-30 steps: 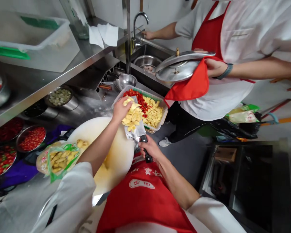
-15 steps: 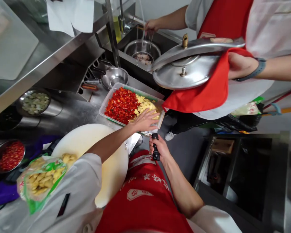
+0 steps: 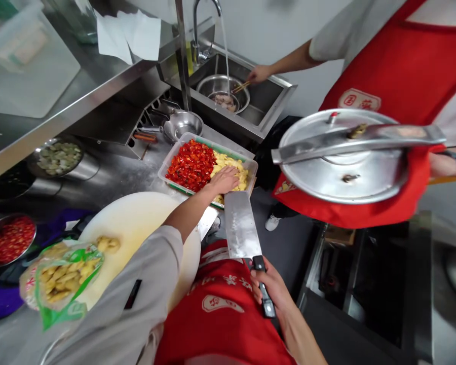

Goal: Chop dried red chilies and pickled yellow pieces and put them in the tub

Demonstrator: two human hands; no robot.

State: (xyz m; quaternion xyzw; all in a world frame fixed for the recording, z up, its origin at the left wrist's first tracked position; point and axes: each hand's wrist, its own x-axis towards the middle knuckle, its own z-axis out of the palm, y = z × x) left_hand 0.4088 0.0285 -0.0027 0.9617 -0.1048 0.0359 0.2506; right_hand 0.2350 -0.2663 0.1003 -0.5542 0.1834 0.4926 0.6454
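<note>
My right hand is closed round the black handle of a cleaver, its broad blade angled up toward a plastic tub. Chopped red chillies fill the left part of that tub, and pale yellow pieces that look like ginger fill the right. Lying on the yellow pieces is my left hand, palm down with fingers stretched out. A round white chopping board is below my left arm. At its left edge sit a lump of ginger and an open bag of ginger.
At right a co-worker holds a large metal lid with a red cloth; their other hand has chopsticks over a bowl in the sink. Metal pans and bowls of chillies stand around. A steel shelf overhangs the left.
My right hand has drawn the cleaver back toward me, baring its blade. My left hand has shifted slightly left on the ginger. The co-worker's lid has moved right and lower, tilting to show its top.
</note>
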